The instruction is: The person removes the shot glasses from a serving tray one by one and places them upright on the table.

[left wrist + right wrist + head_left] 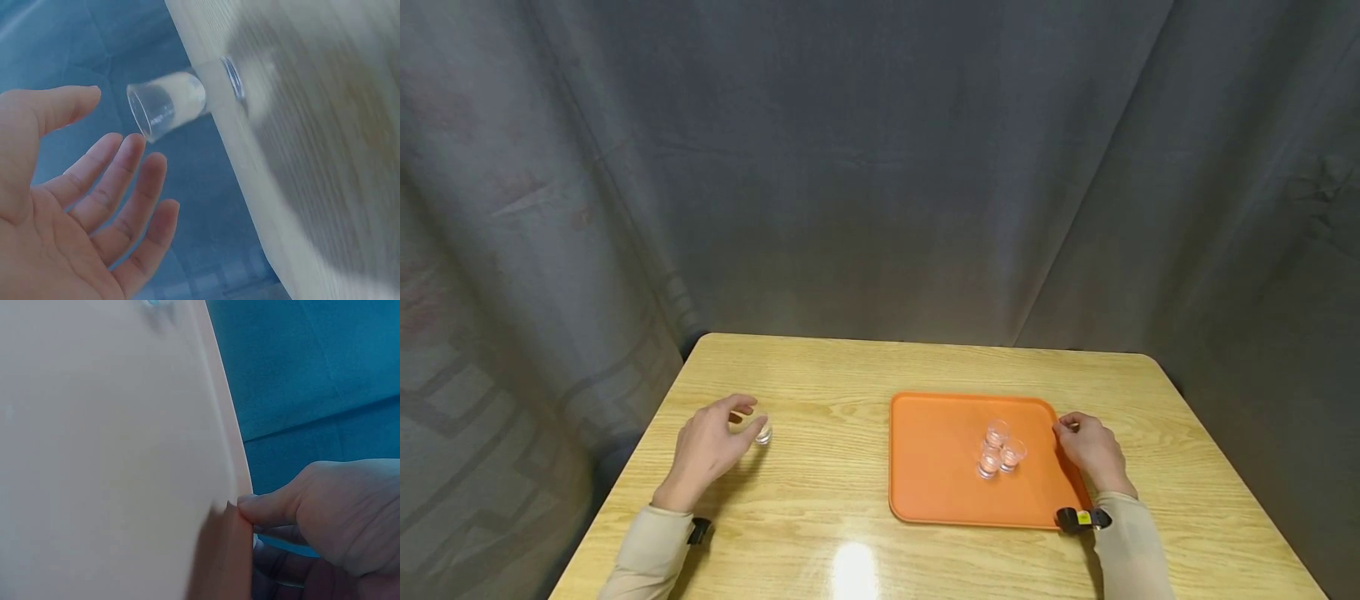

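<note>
A small clear shot glass (169, 103) stands on the left part of the table, pale in its middle. My left hand (711, 446) is beside it with fingers spread and bent a little. In the left wrist view, thumb and fingers are around the rim side without gripping it; whether a fingertip grazes the rim I cannot tell. On the right, an orange tray (932, 467) carries three more clear shot glasses (988, 462), grouped close together right of its middle. My right hand (1092, 452) pinches the tray's right rim (234, 450) between thumb and fingers.
Both the tray and the single glass rest on a light wooden table (820, 467). Grey curtains (865, 167) hang behind it and at both sides. A bright light reflection (853, 571) shows near the table's front.
</note>
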`<state>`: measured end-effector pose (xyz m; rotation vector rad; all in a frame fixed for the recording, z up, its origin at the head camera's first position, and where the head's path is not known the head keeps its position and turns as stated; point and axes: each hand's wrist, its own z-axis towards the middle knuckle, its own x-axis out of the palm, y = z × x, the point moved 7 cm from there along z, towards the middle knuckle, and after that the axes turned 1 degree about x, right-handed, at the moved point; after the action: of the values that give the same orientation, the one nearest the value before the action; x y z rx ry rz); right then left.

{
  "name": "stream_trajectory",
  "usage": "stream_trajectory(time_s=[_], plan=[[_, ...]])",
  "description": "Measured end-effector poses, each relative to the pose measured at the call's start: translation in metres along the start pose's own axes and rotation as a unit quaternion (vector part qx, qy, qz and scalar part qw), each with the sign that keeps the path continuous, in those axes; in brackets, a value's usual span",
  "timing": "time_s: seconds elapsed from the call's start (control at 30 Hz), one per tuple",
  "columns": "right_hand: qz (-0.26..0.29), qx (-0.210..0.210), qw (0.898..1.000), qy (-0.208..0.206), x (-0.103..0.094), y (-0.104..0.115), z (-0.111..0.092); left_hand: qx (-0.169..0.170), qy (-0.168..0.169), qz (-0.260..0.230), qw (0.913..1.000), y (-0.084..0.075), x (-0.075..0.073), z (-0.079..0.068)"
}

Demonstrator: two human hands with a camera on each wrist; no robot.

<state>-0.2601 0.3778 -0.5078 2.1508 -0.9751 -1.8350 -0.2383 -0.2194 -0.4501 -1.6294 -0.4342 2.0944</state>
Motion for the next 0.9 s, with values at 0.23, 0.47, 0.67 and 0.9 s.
stream_trajectory(time_s=[0.23, 0.47, 0.67, 0.9], plan=[[0.004, 0.000, 1.000, 0.001, -0.001, 0.001, 0.000, 0.005, -0.002, -0.011, 0.9999, -0.017, 0.003, 0.004], [0.009, 0.003, 1.000, 0.002, 0.000, 0.000, -0.002, 0.021, 0.005, -0.022, 0.9995, -0.036, 0.014, 0.009], [0.009, 0.001, 1.000, -0.001, 0.001, -0.001, -0.002, 0.038, 0.008, -0.026, 0.9989, -0.051, 0.023, 0.013], [0.015, 0.004, 1.000, -0.001, 0.000, 0.000, -0.001, 0.060, 0.007, -0.024, 0.9979, -0.065, 0.028, 0.018]])
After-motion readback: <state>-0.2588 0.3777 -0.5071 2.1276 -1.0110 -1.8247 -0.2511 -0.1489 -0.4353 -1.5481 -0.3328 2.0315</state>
